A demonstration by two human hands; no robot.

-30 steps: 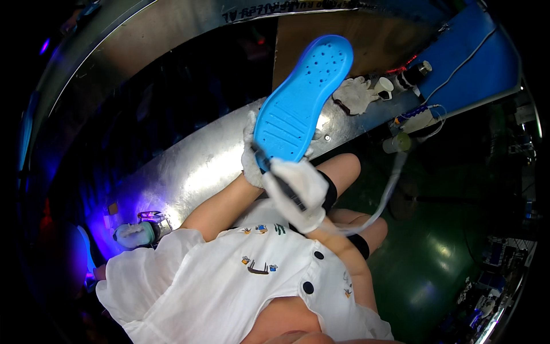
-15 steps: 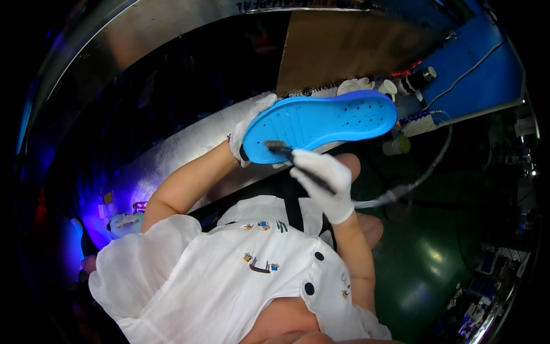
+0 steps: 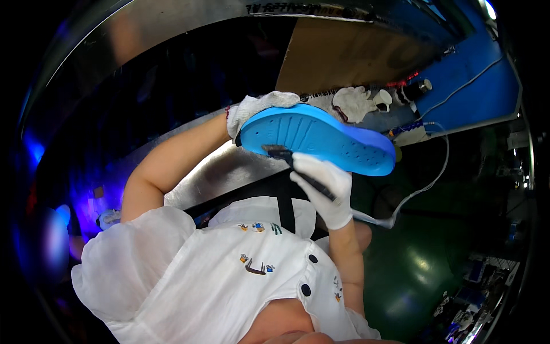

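A bright blue shoe sole (image 3: 321, 137) is held up in front of me, tilted down toward the right. It has grooves across its left half and small holes on its right half. My gloved left hand (image 3: 260, 112) grips it along the far left edge; some of the fingers are hidden behind it. In my right hand (image 3: 326, 186), also in a white glove, is a brush (image 3: 282, 155) with a dark handle. The bristles touch the near left edge of the sole. A pale tube trails from beside the right wrist.
Behind the sole runs a metal bench (image 3: 212, 172) with a brown cardboard sheet (image 3: 349, 54) beyond it. A spare white glove (image 3: 352, 103), a white cup (image 3: 382, 100) and a dark bottle (image 3: 413, 90) stand at its right. A thin hose (image 3: 438, 166) hangs over the green floor (image 3: 424, 269).
My left hand has tilted the sole, so its right end has dropped toward me. The brush has stayed near the left part, now at the near edge.
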